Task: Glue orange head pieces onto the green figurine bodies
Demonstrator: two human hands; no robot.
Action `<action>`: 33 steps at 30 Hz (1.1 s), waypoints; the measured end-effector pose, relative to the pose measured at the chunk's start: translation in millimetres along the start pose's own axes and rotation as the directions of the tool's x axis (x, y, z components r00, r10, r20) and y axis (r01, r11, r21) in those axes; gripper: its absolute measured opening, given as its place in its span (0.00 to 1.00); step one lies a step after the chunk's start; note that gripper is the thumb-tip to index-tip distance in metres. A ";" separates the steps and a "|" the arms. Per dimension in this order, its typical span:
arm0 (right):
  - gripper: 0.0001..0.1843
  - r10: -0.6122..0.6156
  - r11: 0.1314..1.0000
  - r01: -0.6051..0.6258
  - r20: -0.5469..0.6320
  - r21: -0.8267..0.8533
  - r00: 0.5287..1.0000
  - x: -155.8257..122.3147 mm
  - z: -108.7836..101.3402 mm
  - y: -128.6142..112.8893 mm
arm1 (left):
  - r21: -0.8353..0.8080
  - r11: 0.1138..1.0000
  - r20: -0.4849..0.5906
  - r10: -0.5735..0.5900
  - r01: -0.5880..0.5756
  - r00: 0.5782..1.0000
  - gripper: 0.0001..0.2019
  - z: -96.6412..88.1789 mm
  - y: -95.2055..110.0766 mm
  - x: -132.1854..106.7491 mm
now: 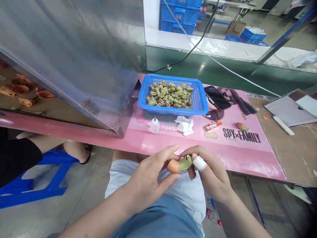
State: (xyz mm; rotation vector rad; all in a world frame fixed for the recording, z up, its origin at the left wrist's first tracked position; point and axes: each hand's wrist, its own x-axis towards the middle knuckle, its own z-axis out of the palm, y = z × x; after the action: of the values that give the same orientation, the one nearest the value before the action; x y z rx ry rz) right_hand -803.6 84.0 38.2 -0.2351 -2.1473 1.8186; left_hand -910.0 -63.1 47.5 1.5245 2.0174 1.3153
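Note:
Both of my hands hold one small toy piece (178, 165) over my lap, just in front of the pink table edge. The piece has an orange rounded end on the left and an olive-green end on the right. My left hand (148, 178) pinches the orange end. My right hand (210, 173), with white tape around one finger, grips the green end. A blue plastic basket (198, 99) further back on the pink mat (242, 148) holds several more green pieces (169, 95).
A small clear bottle (155, 125), a crumpled white tissue (185, 125), a red tube (212, 125) and an orange-green piece (241, 126) lie on the mat. A steel housing (74, 56) fills the left. Another person's legs and a blue stool (37, 178) are at left.

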 end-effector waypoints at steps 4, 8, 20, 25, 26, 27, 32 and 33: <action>0.13 -0.022 0.998 0.020 0.021 0.057 1.000 -2.9 -2.2 1.1 | -0.316 0.930 0.035 -0.187 0.188 0.982 0.25 1.4 0.4 1.5; 0.18 -0.135 0.987 0.143 0.099 -0.074 0.986 -3.2 -4.1 2.9 | -0.797 0.417 0.256 -0.422 0.437 0.870 0.16 3.5 -0.7 6.8; 0.18 -0.262 0.955 0.254 -0.031 -0.156 0.965 -7.4 -4.8 18.1 | -0.820 0.163 0.429 -0.459 0.548 0.778 0.14 20.3 0.7 13.1; 0.11 -0.153 0.986 0.143 -0.117 -0.088 0.981 -7.7 -4.0 24.6 | -0.795 0.164 0.460 -0.465 0.584 0.756 0.18 24.7 0.2 10.9; 0.09 -0.126 0.990 0.116 -0.137 -0.078 0.982 -7.7 -3.9 25.7 | -0.792 0.161 0.462 -0.472 0.589 0.751 0.19 25.4 -0.1 10.4; 0.07 -0.098 0.994 0.088 -0.158 -0.071 0.982 -7.7 -3.7 26.7 | -0.791 0.162 0.461 -0.477 0.590 0.748 0.19 26.0 -0.3 10.1; 0.06 0.069 0.997 -0.077 -0.239 -0.025 0.968 -9.4 1.8 26.9 | -0.757 0.222 0.474 -0.462 0.615 0.750 0.17 28.8 -3.5 13.8; 0.08 0.104 0.994 -0.110 -0.241 -0.012 0.965 -10.0 2.9 27.0 | -0.739 0.237 0.486 -0.461 0.630 0.743 0.16 30.4 -5.1 15.0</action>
State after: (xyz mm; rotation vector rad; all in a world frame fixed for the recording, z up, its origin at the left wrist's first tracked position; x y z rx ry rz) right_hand -797.4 82.8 10.0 -0.5579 -2.0231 1.7202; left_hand -898.2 -35.4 31.2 0.3100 1.1298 1.4354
